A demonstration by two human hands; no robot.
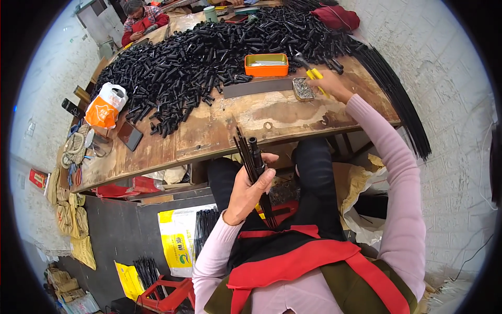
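My left hand [248, 194] is wrapped round a bunch of thin black rods [243, 149] and a short black tube [254, 148], held upright above my lap near the table's front edge. Reaching over the table at the right, my right hand [334, 86] is closed on pliers with yellow handles [314, 74]. Their dark jaws point away from me. Just beside that hand sits a small tin [303, 95] of little metal pieces. A flat grey strip [257, 88] lies to its left, and an orange box [266, 70] with thin pale pieces stands behind.
A large heap of black tubes [172, 70] covers the far table [209, 128]. Long black rods [395, 91] hang over its right edge. A bag [106, 107], a phone [129, 135] and a glass jar [98, 143] are at left. Another person [142, 23] sits far left.
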